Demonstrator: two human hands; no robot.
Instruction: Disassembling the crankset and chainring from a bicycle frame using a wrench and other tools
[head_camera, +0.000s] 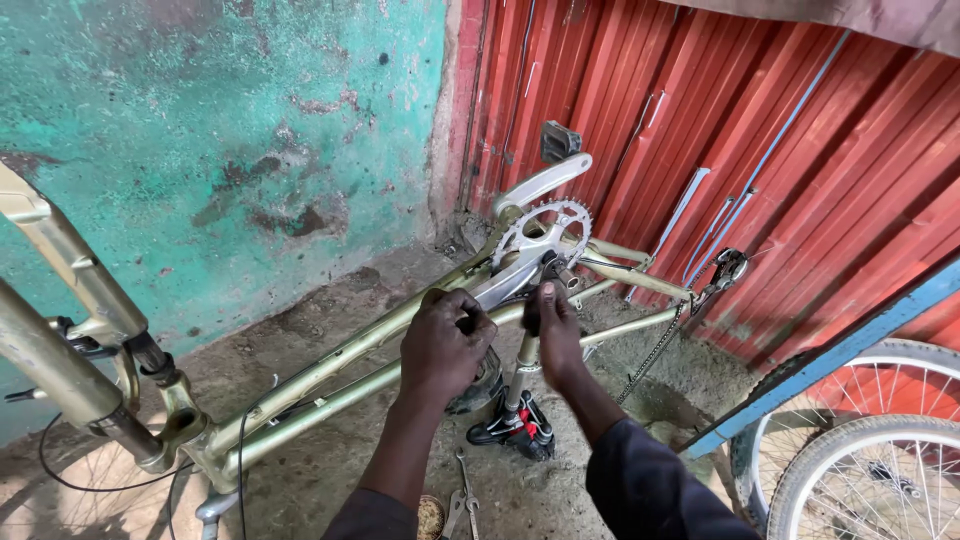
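An olive-gold bicycle frame (330, 375) stands upside down on the dirt floor, without wheels. My left hand (445, 345) is closed around the lower silver crank arm near the bottom bracket. My right hand (555, 335) presses on the frame just below the toothed chainring (545, 232), its fingers against the bracket area; whether it holds a tool is hidden. The upper silver crank arm (545, 182) points up with a black pedal (560, 140) on its end. A loose chain (655, 350) hangs from the rear stay by the derailleur (727, 268).
The suspension fork (70, 330) fills the left edge. The black and red saddle (515, 425) rests on the ground, with wrenches (462, 500) near it. Two spoked wheels (870, 450) lean at the right by a blue bar. A teal wall and red corrugated metal stand behind.
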